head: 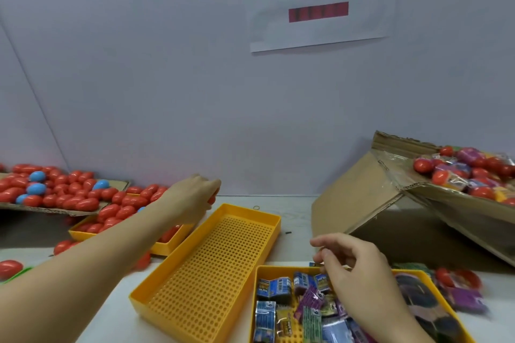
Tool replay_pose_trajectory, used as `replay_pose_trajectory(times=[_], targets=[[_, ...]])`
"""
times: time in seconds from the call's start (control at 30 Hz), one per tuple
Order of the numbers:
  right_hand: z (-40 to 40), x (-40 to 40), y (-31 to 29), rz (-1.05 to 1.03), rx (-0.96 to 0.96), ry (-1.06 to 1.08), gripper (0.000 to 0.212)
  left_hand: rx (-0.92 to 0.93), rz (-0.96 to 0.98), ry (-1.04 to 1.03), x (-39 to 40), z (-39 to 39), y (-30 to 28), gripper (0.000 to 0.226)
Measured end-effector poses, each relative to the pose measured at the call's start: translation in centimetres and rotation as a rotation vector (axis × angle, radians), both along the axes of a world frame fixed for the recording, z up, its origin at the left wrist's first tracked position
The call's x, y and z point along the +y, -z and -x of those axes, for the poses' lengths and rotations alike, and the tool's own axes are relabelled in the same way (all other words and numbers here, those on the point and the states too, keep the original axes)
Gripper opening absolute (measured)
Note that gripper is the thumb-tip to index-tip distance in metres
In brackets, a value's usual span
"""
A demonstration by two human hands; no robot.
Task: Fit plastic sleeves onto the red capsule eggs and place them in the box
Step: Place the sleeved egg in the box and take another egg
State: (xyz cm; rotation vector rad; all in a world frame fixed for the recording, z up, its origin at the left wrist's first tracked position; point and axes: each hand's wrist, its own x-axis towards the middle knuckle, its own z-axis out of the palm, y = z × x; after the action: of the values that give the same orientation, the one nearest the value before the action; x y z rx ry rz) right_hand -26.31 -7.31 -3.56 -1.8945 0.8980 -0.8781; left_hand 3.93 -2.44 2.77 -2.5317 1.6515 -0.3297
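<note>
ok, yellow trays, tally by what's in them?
Tray with red eggs: 1
Empty tray: 1
Tray with sleeves: 1
Total: 3

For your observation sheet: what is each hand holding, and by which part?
Left hand grips a red egg, mostly hidden in its fingers. Right hand pinches something small at the sleeve tray; which part cannot be told.
</note>
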Motion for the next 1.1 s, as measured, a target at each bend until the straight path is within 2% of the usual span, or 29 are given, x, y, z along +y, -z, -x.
replay_pose_trajectory(times=[0.1, 0.23, 0.33, 0.43, 0.53, 0.63, 0.8, 1.0, 1.1], targets=[[0.7, -0.1, -0.5, -0.002, 0.082, -0.023, 0.027, 0.115, 0.124, 0.021, 0.2, 2.8, -0.9, 0.016], [1.3, -0.1, -0.8, 0.044, 0.345, -0.11, 0.017, 0.556, 0.383, 0.071, 0.5, 9.9, -1.7, 0.021], [1.4, 0.4, -1.0, 0.085, 0.45, -0.121, 0.003, 0.861, 0.589, 0.077, 1.0, 15.0, -1.8, 0.019], [1.2, 0.8, -1.3, 0.107, 0.496, -0.105, 0.015, 1.102, 0.728, 0.007, 1.8, 18.6, -1.1, 0.021], [1.0, 1.1, -1.2, 0.125, 0.524, -0.102, 0.016, 1.27, 0.807, -0.071, 2.4, 20.2, 0.2, 0.024], [0.9, 0.7, -0.8, 0.128, 0.488, -0.105, 0.011, 1.323, 0.846, -0.089, 2.8, 20.0, 1.9, 0.021], [1.0, 0.0, -1.0, 0.124, 0.304, -0.08, 0.012, 1.269, 0.831, -0.102, 3.6, 17.7, 3.6, 0.02], [1.6, -0.4, -1.3, 0.025, 0.078, -0.071, 0.009, 1.402, 0.782, -0.174, 3.2, 16.9, 3.9, 0.021], [1.6, -0.3, -1.4, -0.004, 0.013, -0.065, 0.015, 1.513, 0.723, -0.098, 3.1, 17.3, 4.0, 0.02]])
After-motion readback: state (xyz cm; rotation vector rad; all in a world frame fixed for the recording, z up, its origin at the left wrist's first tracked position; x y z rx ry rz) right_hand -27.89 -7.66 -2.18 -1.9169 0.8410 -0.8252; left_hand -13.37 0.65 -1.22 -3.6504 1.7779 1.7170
